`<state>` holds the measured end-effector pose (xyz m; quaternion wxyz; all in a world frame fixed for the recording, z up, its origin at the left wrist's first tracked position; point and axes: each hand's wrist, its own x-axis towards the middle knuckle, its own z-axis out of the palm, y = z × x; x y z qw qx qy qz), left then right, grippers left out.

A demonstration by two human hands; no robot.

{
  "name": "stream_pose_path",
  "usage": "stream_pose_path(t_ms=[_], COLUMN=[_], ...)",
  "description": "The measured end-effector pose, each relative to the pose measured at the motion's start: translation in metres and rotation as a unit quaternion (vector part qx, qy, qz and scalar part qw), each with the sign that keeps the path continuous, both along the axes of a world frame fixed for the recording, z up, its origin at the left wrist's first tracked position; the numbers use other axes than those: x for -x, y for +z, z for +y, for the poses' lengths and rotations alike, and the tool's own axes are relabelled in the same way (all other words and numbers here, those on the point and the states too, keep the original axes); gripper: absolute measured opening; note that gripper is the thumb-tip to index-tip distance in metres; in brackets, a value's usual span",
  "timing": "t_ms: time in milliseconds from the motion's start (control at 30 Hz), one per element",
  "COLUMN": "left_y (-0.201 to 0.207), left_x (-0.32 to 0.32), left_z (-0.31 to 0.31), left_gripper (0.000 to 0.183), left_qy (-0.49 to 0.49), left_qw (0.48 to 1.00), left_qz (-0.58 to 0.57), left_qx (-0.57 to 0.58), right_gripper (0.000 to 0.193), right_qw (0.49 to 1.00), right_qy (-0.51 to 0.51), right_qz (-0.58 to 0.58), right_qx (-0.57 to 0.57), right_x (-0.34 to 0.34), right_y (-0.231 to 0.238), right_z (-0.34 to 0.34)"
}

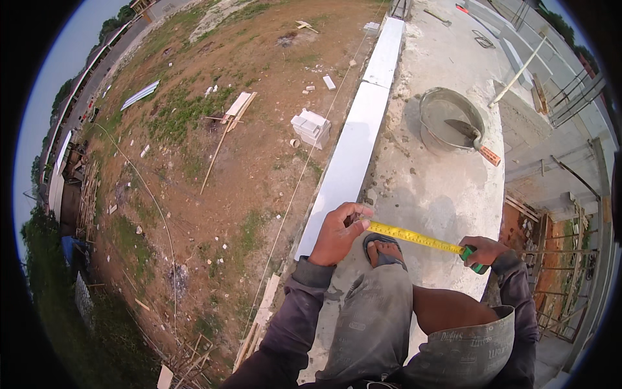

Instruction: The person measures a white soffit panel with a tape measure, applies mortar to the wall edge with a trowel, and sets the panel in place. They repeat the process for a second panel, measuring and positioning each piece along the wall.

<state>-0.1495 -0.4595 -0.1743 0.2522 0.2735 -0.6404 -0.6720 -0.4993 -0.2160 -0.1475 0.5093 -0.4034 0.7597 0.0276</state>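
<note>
A yellow tape measure (414,236) is pulled out between my two hands, running across the concrete above my sandalled foot (385,249). My left hand (340,233) pinches the free end of the blade, close beside the row of white blocks (353,146). Over on the right, my right hand (484,251) grips the green case of the tape, its fingers wrapped round it. Ahead of my hands stands a round mortar tub (424,123) holding grey mix. A trowel (478,139) with an orange handle leans over the tub's rim, its blade in the mix.
The concrete slab (447,194) drops off on its right to a lower level with wooden props (570,259). Left of the blocks, a string line (304,168) runs above lower dirt ground. A hammer (438,17) lies at the far end; a pole (518,74) leans at the right.
</note>
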Motion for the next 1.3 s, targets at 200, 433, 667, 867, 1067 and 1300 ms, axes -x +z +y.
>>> stream_pose_path(t_ms=[200, 433, 667, 867, 1067, 1300], left_y=[-0.027, -0.057, -0.08, -0.092, -0.107, -0.1], left_x=[-0.078, -0.101, -0.091, -0.091, -0.088, -0.089], left_z=[-0.029, 0.027, 0.052, 0.06, 0.051, 0.048], left_gripper=[0.014, 0.017, 0.02, 0.02, 0.017, 0.019], left_qy=[0.089, 0.27, 0.367, 0.409, 0.405, 0.417], left_qw=[0.996, 0.922, 0.843, 0.82, 0.823, 0.811], left_qz=[-0.007, -0.047, -0.144, -0.203, -0.247, -0.312], left_qx=[0.007, 0.272, 0.366, 0.346, 0.311, 0.267], right_gripper=[0.024, 0.018, 0.014, 0.013, 0.013, 0.016], right_qw=[0.952, 0.803, 0.681, 0.705, 0.709, 0.677], right_qy=[0.026, 0.116, 0.117, 0.17, 0.25, 0.283], right_qz=[0.284, 0.536, 0.437, 0.284, 0.262, 0.167], right_qx=[0.11, 0.232, 0.575, 0.627, 0.606, 0.659], right_x=[0.086, 0.009, -0.132, -0.219, -0.226, -0.2], right_y=[0.077, 0.269, 0.338, 0.284, 0.251, 0.239], right_z=[0.064, -0.015, -0.127, -0.157, -0.16, -0.219])
